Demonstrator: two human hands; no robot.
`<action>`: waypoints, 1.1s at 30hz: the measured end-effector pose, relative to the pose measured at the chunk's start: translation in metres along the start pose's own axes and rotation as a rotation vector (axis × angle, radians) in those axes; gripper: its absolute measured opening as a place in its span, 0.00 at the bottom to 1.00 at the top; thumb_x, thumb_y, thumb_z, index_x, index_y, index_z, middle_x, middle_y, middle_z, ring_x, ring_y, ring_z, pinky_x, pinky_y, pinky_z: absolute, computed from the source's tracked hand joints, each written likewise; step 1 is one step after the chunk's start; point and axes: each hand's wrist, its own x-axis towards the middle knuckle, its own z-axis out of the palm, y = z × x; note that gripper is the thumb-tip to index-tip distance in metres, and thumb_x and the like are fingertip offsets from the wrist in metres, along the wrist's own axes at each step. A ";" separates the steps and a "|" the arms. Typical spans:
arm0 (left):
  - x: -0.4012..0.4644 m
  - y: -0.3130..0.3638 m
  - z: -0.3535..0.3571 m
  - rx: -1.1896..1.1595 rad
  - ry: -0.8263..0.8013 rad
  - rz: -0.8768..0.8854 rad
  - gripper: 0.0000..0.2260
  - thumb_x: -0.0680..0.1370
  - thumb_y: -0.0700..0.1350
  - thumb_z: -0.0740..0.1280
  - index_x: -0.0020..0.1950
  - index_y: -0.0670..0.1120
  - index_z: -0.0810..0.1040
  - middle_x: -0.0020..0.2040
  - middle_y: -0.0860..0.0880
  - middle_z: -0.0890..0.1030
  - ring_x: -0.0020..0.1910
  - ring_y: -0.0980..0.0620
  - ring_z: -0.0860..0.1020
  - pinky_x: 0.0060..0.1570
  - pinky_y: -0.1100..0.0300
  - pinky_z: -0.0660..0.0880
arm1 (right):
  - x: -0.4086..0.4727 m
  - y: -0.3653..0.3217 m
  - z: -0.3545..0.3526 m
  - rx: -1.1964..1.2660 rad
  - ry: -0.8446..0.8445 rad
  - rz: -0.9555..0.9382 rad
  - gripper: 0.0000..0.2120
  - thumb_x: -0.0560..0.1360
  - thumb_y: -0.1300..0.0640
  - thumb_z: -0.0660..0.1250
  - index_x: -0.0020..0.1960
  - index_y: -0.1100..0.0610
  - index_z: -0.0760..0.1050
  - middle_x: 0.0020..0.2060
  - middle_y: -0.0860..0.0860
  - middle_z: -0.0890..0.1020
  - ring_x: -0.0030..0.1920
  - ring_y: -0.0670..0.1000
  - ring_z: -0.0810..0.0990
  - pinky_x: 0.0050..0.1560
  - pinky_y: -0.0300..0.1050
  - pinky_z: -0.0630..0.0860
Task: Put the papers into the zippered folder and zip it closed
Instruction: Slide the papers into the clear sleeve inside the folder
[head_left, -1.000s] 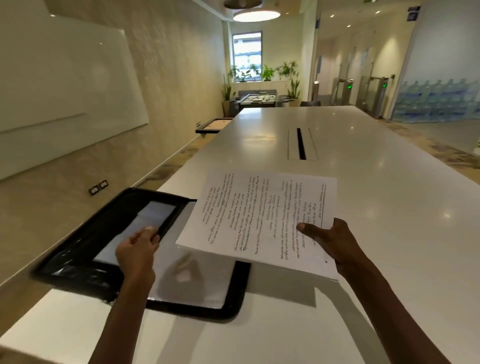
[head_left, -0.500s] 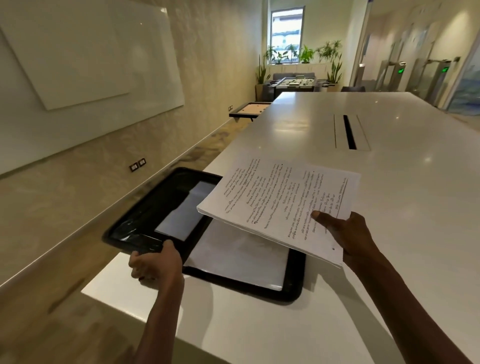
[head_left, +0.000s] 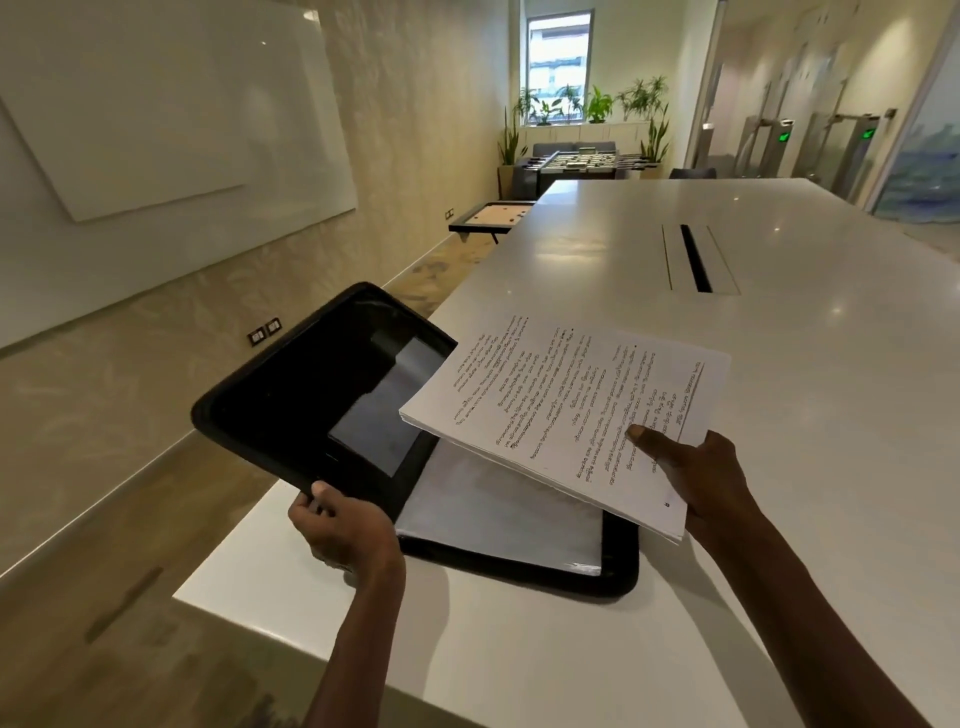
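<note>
A black zippered folder (head_left: 291, 410) lies open at the near left corner of the white table (head_left: 810, 364). Its left cover overhangs the table edge and is tilted up, with my left hand (head_left: 343, 535) gripping its near rim. The right half lies flat and holds a pale sheet (head_left: 498, 514). My right hand (head_left: 696, 483) holds a stack of printed papers (head_left: 566, 410) by its near right corner, thumb on top. The stack hovers over the folder's right half, slanted down toward the left cover.
A cable slot (head_left: 695, 258) runs along the middle of the long table. A whiteboard (head_left: 171, 109) hangs on the left wall. A low game board (head_left: 493, 214), a foosball table (head_left: 582, 161) and plants stand at the far end. Floor lies below the left table edge.
My left hand has moved from the inner pocket to the left cover's near rim and lifted that cover. The papers have come closer over the folder.
</note>
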 end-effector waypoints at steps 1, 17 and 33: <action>0.000 -0.001 0.003 -0.017 -0.006 0.010 0.15 0.83 0.49 0.57 0.63 0.40 0.71 0.57 0.38 0.78 0.50 0.43 0.77 0.52 0.49 0.75 | -0.001 -0.001 -0.002 0.008 0.012 -0.004 0.15 0.71 0.65 0.75 0.53 0.52 0.80 0.49 0.52 0.87 0.46 0.53 0.87 0.41 0.47 0.85; 0.034 0.029 0.058 -0.027 -0.054 -0.024 0.18 0.81 0.50 0.59 0.61 0.39 0.78 0.60 0.40 0.80 0.56 0.43 0.78 0.51 0.58 0.73 | -0.017 -0.054 -0.072 0.129 0.222 -0.135 0.16 0.71 0.64 0.75 0.56 0.52 0.80 0.47 0.46 0.88 0.46 0.48 0.87 0.37 0.39 0.82; -0.015 0.053 0.222 0.076 -0.808 -0.027 0.17 0.81 0.48 0.60 0.68 0.42 0.73 0.68 0.40 0.75 0.67 0.40 0.74 0.62 0.51 0.72 | -0.014 -0.101 -0.151 -0.009 0.367 -0.234 0.14 0.71 0.61 0.76 0.55 0.52 0.81 0.45 0.46 0.88 0.44 0.48 0.87 0.37 0.40 0.83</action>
